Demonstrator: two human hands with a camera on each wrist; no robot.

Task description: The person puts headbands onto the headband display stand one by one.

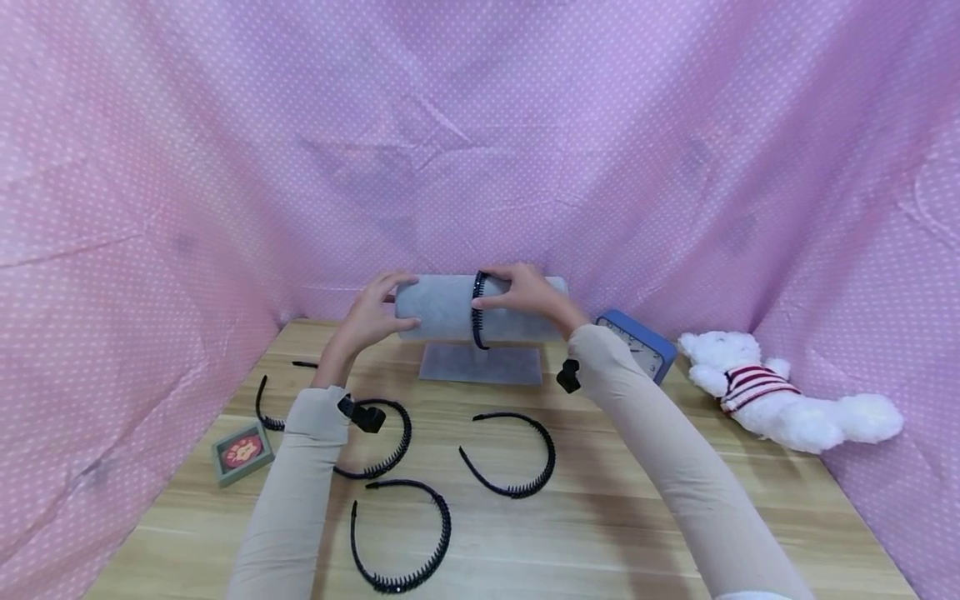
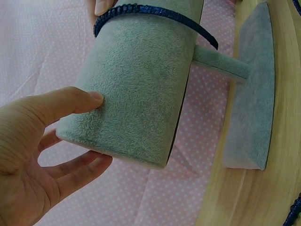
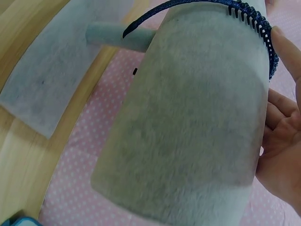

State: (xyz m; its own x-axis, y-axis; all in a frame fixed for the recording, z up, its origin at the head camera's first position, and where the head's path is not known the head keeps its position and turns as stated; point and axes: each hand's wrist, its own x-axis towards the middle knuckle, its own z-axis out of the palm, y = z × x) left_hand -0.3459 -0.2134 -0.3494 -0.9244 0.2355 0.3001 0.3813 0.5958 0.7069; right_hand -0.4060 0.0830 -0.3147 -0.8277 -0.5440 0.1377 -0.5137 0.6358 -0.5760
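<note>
Both hands are busy at the grey padded roll (image 1: 438,307): the left hand (image 1: 369,315) holds its near end, thumb on the front and fingers round the edge, while the right hand (image 1: 528,292) pinches a dark headband (image 1: 477,321) against it. That headband sits across the roll between the two hands, right under the right thumb.

From where I'm standing, the whole stand looks the biggest worry. Its roll rides high on one slim post (image 2: 221,63), so a harder push from one hand than the other might tip it, or skid its flat base (image 1: 480,367), below and between the hands, along the surface (image 1: 600,542). Next, the headband: it only reaches part of the way round, so a sideways tug or an early letting-go by the right hand could leave it crooked or make it spring away.

It's a slender, glossy, open hoop, nearly black, textured along the middle and smooth towards the tip. One end stands off the roll near the post, and small comb teeth line its inside.
</note>
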